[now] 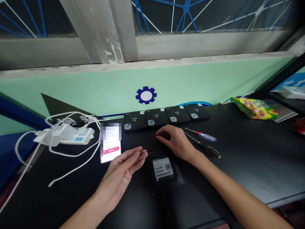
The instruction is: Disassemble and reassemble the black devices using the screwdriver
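Observation:
My left hand [126,170] is held above the table, just left of a flat black device [175,175] with a white printed label [162,168]. Its fingers are cupped and pressed together with the thumb against them; anything inside is hidden. Beyond the device, my right hand [175,140] reaches down to the tabletop. Thumb and forefinger are pinched close together there, and whatever is at their tips is too small to name. Two screwdrivers lie right of that hand: one with a clear handle [207,136], one with a black and yellow handle [209,150].
Several flat black boxes [156,117] stand in a row by the wall. A lit phone [111,143] lies left of my left hand. Farther left are a white power strip [81,136] and tangled white cables [76,156]. A yellow-green snack bag [256,108] lies back right.

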